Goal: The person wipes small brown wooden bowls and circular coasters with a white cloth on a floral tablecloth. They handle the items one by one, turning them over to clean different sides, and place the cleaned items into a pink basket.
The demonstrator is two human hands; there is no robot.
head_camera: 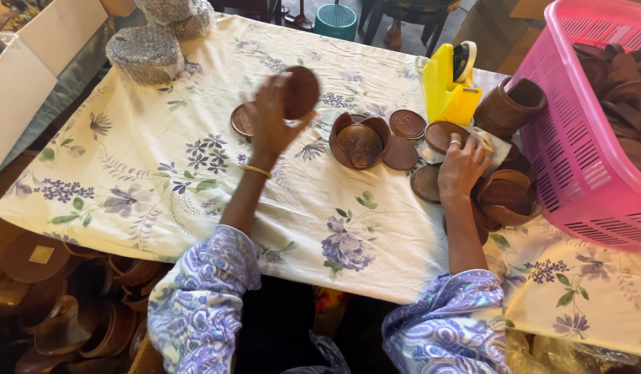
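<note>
**Wooden coaster in left hand; right hand at the stack by the holders**

The left hand [270, 121] is raised above the floral tablecloth [154, 152] with its fingers closed around the edge of a round wooden coaster [301, 91], held up clear of the cloth. The right hand [462, 166] rests fingers-down on a white cloth [492, 144] just beside a coaster on the table [441, 135]; whether it grips anything there cannot be told.

Handling, as judged: the disc looks thin, stiff and light, with a smooth finished face that could slip. A pinch across the rim, thumb opposite fingers, appears the sound hold. It seems unlikely to break in a short fall, though the edge could chip or dent.

Nearby lie an open wooden holder [360, 142] with a disc inside, loose discs around it, a yellow tape dispenser [448, 86] and a pink basket [576, 138] of similar pieces.

Hidden or unclear: the raised coaster's far face and any carving on it; what lies under the right palm; the basket's contents beyond the frame edge; the wrapped bundles [146, 54] at the table's far corner, whose contents do not show; dark shapes under the table at left.
</note>
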